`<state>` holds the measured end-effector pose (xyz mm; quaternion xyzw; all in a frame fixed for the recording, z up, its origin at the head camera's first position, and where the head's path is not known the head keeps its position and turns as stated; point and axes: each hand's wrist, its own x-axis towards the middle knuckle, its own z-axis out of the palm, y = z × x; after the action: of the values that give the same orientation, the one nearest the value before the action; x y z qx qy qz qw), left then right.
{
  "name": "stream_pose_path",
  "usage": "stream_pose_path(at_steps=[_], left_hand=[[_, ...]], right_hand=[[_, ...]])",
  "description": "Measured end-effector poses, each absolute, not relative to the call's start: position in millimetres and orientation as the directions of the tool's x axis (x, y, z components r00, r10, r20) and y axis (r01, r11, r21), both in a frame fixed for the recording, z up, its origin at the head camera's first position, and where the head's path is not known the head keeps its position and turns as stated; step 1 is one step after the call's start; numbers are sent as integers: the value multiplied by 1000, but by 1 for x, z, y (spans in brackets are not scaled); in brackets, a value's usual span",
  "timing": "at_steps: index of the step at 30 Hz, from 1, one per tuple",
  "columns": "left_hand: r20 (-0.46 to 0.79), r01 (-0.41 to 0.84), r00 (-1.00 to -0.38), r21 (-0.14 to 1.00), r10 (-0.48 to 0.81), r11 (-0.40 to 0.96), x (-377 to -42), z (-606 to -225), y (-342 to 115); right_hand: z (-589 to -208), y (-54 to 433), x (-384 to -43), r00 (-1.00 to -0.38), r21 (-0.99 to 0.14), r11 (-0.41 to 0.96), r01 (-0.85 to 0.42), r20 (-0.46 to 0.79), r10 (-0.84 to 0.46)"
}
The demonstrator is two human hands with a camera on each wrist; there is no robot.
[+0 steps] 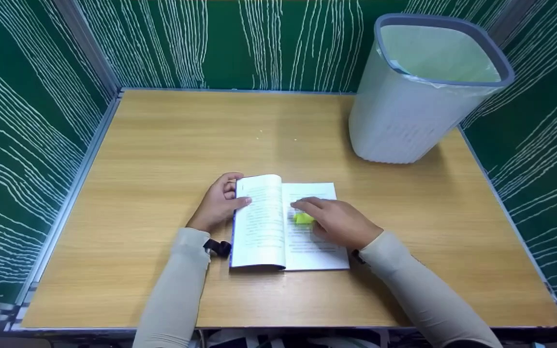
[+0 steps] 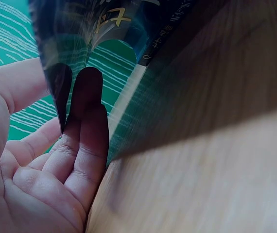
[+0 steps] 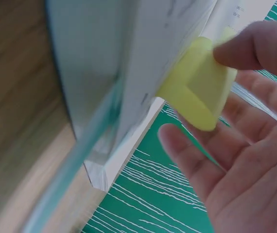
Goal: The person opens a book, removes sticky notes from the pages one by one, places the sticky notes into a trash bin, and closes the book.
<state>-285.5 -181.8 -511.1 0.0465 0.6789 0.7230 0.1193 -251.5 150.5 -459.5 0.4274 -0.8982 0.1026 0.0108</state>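
Note:
An open book [image 1: 259,227] with printed pages lies on the wooden table, its left side raised in a curve. My left hand [image 1: 218,204] grips the left edge, thumb on the page and the other fingers behind the dark cover [image 2: 114,22]. Over the right page is my right hand [image 1: 339,220], pinching a yellow sticky note [image 1: 303,218] by the thumb. Seen from the right wrist, the sticky note [image 3: 199,82] is bent and stands out from the page, its far edge close against the paper.
A tall white bin [image 1: 399,116] with a grey rim and a pale liner stands at the table's back right. Green panels [image 1: 230,43] with white wavy lines enclose the back and both sides of the table [image 1: 162,145].

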Motion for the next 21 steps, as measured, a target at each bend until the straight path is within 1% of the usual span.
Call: stream_pose_path(at_steps=[2,7,12,16,21], left_hand=[[-92,-108,-967,993,237,-56,-286,-511,-182],[-94,-112,-966,992,240,-63,-285,-511,-182],[-93,-108,-966,993,242,-48,-286,-512,-182],[-100,-113,-966,993,238,-40,-286,-513,-183],[-101,-114,-967,993,235,-41,-286,-512,-183]], right_hand=[[-460,151,-253,-621,-165,600,-783,136,-772],[-459,151,-255,-598,-133,583,-801,161,-785],[-460,152,-256,-587,-103,578,-809,187,-788],[-457,153,-256,-603,-116,592,-797,180,-777],[-453,159,-257,-643,-148,625,-766,181,-744]])
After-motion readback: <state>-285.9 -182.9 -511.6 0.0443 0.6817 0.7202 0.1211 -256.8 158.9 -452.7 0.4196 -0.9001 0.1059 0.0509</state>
